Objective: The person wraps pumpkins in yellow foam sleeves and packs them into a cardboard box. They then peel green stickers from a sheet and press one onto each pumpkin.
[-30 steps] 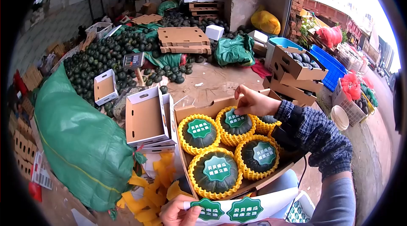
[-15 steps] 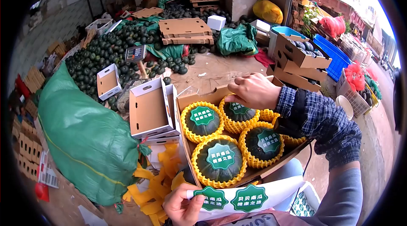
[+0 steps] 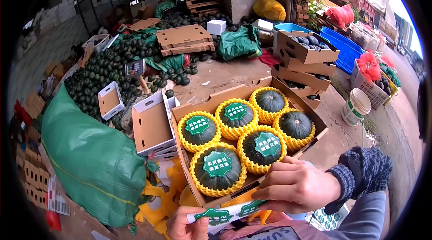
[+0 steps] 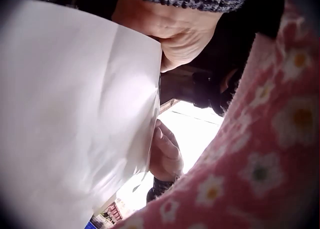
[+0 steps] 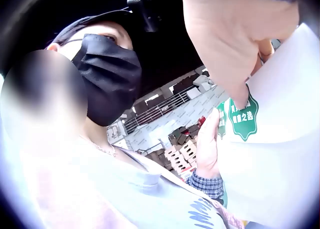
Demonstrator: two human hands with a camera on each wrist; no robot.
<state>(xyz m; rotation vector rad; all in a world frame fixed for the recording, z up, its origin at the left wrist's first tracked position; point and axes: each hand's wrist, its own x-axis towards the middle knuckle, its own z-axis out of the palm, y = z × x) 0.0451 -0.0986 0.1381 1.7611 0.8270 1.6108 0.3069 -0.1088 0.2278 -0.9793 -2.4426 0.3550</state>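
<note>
In the head view the left hand [image 3: 189, 224] pinches the end of a white strip with green stickers [image 3: 214, 217], thumb in front. The right hand [image 3: 299, 185] has its fingers on the same strip at a green sticker [image 3: 250, 207]. Behind the hands, a cardboard box [image 3: 185, 168] holds several dark green pumpkins in yellow foam nets. Green labels sit on several, such as the front pumpkin [image 3: 218, 181]; the two at the right, a rear pumpkin [image 3: 270, 101] and a nearer pumpkin [image 3: 294, 125], show none. The strip's white backing [image 4: 75, 99] fills much of the left wrist view.
A big green sack [image 3: 90, 159] and white-edged cartons [image 3: 150, 125] lie left of the box. Yellow foam scraps [image 3: 168, 199] are beside it. Stacked cartons [image 3: 306, 66], a white bucket [image 3: 356, 106] and a blue crate [image 3: 344, 51] stand right. Loose pumpkins [image 3: 130, 51] are heaped behind.
The right hand has left the rear middle pumpkin, whose label now shows fully, and come down to the strip. The two unlabelled pumpkins are uncovered, and the strip is bent between the hands.
</note>
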